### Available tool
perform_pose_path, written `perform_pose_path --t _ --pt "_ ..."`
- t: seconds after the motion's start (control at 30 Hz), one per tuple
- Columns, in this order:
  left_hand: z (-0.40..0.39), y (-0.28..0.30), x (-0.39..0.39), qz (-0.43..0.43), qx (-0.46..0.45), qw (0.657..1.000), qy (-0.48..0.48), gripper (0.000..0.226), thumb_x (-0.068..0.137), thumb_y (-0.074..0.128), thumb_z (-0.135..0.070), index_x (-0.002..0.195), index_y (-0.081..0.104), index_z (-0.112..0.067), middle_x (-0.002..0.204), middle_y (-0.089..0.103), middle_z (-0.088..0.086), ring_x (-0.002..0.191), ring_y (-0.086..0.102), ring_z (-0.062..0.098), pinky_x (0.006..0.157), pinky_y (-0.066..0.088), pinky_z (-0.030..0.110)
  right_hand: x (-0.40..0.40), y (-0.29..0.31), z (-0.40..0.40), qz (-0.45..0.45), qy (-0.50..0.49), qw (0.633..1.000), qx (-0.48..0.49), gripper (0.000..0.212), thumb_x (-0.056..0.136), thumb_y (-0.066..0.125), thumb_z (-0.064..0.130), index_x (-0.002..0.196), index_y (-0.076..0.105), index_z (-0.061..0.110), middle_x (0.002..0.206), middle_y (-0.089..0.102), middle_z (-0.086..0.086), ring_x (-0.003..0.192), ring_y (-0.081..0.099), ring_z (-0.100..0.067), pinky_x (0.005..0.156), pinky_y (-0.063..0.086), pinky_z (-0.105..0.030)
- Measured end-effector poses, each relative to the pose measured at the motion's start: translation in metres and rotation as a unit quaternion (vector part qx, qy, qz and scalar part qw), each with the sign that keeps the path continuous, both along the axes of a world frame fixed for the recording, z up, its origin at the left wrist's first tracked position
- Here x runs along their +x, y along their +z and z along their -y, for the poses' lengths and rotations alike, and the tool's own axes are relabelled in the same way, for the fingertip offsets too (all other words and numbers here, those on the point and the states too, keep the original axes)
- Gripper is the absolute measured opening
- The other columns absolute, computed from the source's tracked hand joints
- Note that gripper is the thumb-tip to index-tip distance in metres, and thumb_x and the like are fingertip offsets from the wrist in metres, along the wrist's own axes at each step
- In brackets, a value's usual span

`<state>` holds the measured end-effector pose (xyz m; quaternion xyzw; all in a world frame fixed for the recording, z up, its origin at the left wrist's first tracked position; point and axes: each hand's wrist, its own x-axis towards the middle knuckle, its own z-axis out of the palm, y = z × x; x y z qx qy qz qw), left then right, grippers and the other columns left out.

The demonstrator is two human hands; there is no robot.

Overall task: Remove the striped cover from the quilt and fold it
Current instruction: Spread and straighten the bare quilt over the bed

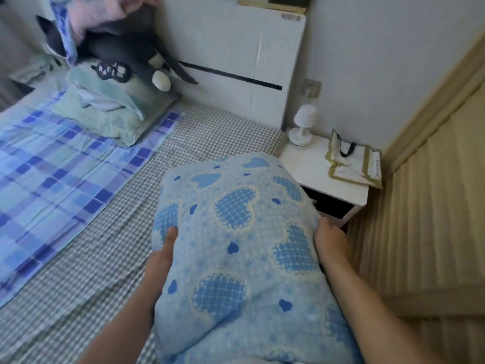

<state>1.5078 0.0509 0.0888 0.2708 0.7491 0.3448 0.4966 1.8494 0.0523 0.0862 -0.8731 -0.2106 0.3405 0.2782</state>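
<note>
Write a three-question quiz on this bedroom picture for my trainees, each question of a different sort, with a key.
1. True or false: both hands, left hand and right hand, hold the heart-patterned quilt.
2. What stands on the white nightstand nearest the wall? A) lamp B) mug C) clock
3. Fill in: the green pillow lies on a blue ___ sheet.

Key: 1 true; 2 A, the lamp; 3 plaid.

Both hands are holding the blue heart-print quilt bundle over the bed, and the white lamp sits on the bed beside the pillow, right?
Not quite. The head view shows the white lamp standing on the white bedside table, not the bed. Both the left hand and right hand do hold the blue heart-print quilt bundle.
</note>
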Motion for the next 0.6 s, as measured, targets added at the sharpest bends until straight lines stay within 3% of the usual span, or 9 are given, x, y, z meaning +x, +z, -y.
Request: perform_pose_path --t 0.07,0.2,0.33,0.43,0.53,0.6 --pt "-0.033 0.011 0.008 -0.005 0.000 1.000 0.029 0.084 0.052 0.053 -0.096 0.085 0.068 -0.020 0.065 0.071 -0.003 0.069 0.070 0.021 0.054 0.052 0.029 0.013 0.009 -0.056 0.009 0.039 0.999 -0.005 0.062 0.095 0.027 0.051 0.125 0.060 0.008 0.125 0.060 -0.019 0.110 0.056 -0.036 0.084 0.039 -0.040" --pt "-0.099 0.006 0.026 0.025 0.027 0.995 0.090 0.090 0.055 0.058 -0.092 0.109 0.070 -0.021 0.097 0.074 0.006 0.088 0.072 0.028 0.074 0.058 0.041 0.020 0.012 -0.168 0.017 0.113 0.993 0.018 0.065 0.091 0.026 0.055 0.122 0.062 0.010 0.122 0.062 -0.018 0.109 0.057 -0.037 0.089 0.043 -0.040" --pt "-0.166 -0.019 0.035 0.033 0.009 0.986 0.164 0.097 0.043 0.048 -0.103 0.103 0.069 -0.029 0.091 0.073 0.004 0.081 0.071 0.027 0.065 0.055 0.038 0.009 0.001 -0.290 0.053 0.172 0.983 0.022 0.061 0.091 0.031 0.051 0.115 0.065 0.006 0.121 0.063 -0.021 0.108 0.058 -0.038 0.082 0.040 -0.039" --pt "-0.240 -0.029 0.028 0.044 0.016 0.979 0.198 0.091 0.047 0.047 -0.104 0.099 0.071 -0.033 0.083 0.075 0.001 0.078 0.072 0.026 0.060 0.056 0.038 -0.009 0.006 -0.392 0.068 0.214 0.974 0.039 0.058 0.091 0.035 0.049 0.116 0.066 0.007 0.122 0.064 -0.020 0.109 0.059 -0.037 0.080 0.038 -0.036" --pt "-0.317 -0.029 0.019 0.067 0.029 0.978 0.195 0.094 0.053 0.051 -0.101 0.115 0.068 -0.033 0.113 0.072 0.010 0.105 0.068 0.038 0.087 0.056 0.058 -0.022 0.029 -0.489 0.101 0.258 0.959 0.052 0.064 0.083 0.028 0.056 0.105 0.068 0.011 0.115 0.066 -0.016 0.103 0.061 -0.034 0.083 0.043 -0.037" --pt "-0.366 -0.027 0.019 0.125 0.043 0.972 0.194 0.088 0.056 0.056 -0.097 0.117 0.068 -0.035 0.114 0.072 0.010 0.103 0.070 0.035 0.084 0.057 0.052 -0.025 0.046 -0.558 0.128 0.294 0.947 0.035 0.070 0.081 0.025 0.059 0.110 0.066 0.012 0.116 0.064 -0.016 0.101 0.059 -0.033 0.081 0.042 -0.037"
